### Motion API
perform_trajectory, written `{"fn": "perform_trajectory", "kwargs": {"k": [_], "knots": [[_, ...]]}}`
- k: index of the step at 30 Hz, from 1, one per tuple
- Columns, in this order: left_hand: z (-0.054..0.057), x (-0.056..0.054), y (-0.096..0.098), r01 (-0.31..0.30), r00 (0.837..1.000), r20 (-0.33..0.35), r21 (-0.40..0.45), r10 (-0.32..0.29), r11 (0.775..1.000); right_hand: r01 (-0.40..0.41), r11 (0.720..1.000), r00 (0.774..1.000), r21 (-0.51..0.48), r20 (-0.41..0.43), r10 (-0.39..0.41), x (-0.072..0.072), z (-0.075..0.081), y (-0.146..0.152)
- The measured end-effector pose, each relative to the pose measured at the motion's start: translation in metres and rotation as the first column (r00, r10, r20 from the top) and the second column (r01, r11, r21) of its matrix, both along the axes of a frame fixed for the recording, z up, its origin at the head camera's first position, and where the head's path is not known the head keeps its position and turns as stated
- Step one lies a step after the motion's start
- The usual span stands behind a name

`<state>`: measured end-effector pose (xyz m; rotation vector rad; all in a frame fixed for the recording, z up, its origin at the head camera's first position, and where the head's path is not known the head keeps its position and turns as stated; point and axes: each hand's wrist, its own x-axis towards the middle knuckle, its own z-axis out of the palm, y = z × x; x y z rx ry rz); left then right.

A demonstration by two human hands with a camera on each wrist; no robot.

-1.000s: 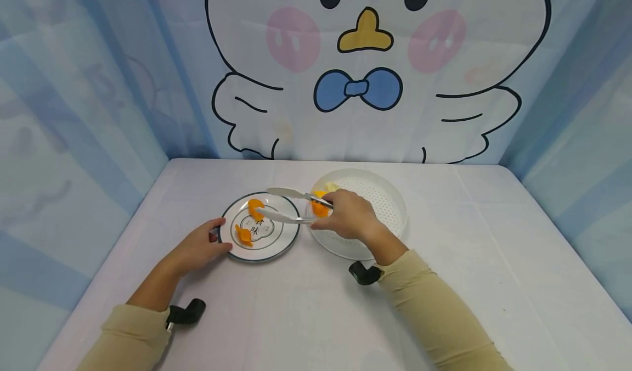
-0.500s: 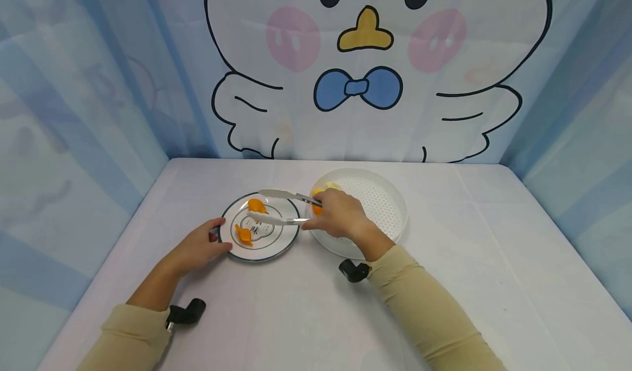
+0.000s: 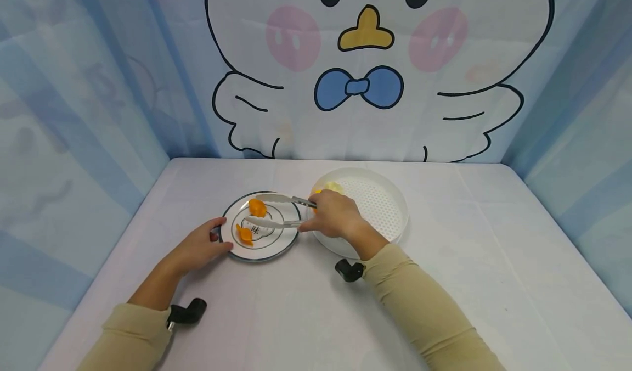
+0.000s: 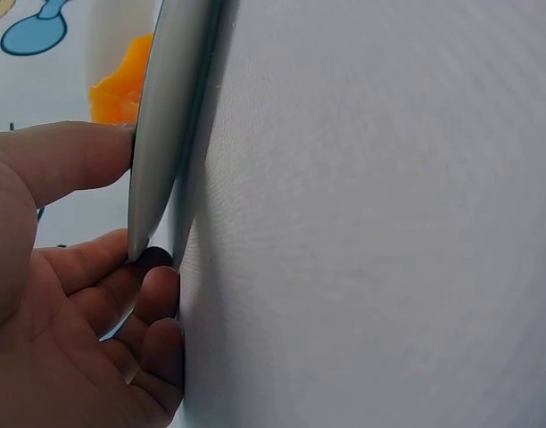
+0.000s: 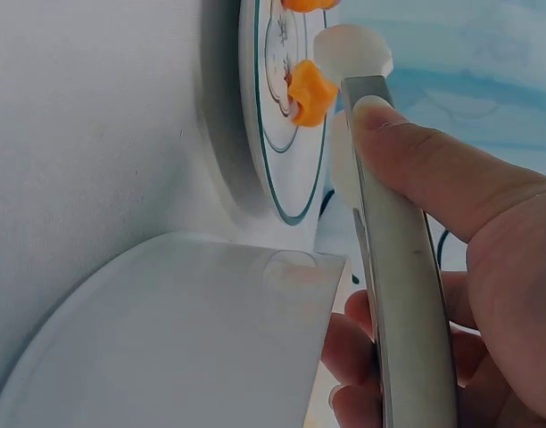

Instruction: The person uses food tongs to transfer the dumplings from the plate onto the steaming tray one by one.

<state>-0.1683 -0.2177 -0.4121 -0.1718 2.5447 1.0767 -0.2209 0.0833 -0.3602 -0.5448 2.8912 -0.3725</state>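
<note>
My left hand pinches the left rim of a white plate with a blue edge. In the left wrist view, the thumb lies on the upper side of the plate and fingers are beneath it. Two orange pieces lie on the plate, their kind unclear. My right hand holds metal tongs with pale tips over the plate. The tongs' arms stand apart, and no piece is seen gripped between them. In the right wrist view, my thumb presses the tongs' metal arm.
Right of the plate stands a round white perforated tray. It bears a pale yellow piece and something orange, mostly hidden by my right hand. The white-covered table meets a cartoon-printed curtain behind.
The right hand and tongs have shifted left and slightly toward me, and the tips are lower over the plate. The upper orange piece is less covered. My left hand stays on the rim.
</note>
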Motion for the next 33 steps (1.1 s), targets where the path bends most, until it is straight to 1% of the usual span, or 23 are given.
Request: {"fn": "perform_trajectory", "kwargs": {"k": [6,10,16,24,28,33], "knots": [[-0.001,0.000,0.001,-0.003,1.000,0.002,0.006,0.003,1.000,0.011,1.000,1.000,0.022,-0.006,-0.011,-0.001,-0.002,-0.004],[0.000,0.000,0.000,0.000,1.000,0.001,0.006,0.000,1.000,0.002,0.999,1.000,0.039,-0.019,-0.001,-0.001,-0.002,-0.006],[0.000,0.000,-0.001,0.002,1.000,0.001,0.006,-0.002,1.000,-0.001,0.999,1.000,0.032,-0.019,0.001,-0.002,-0.002,-0.008],[0.000,0.000,0.000,0.003,1.000,-0.008,-0.004,-0.003,1.000,-0.001,0.999,0.999,0.041,-0.039,0.003,-0.003,-0.003,-0.007],[0.001,0.001,0.001,0.001,1.000,-0.008,-0.008,-0.001,1.000,-0.006,0.999,0.999,0.035,-0.045,0.007,-0.001,-0.003,-0.004],[0.001,0.001,0.000,0.000,1.000,-0.008,0.000,0.000,1.000,0.016,1.000,1.000,0.007,-0.027,-0.015,0.003,0.001,0.003]]}}
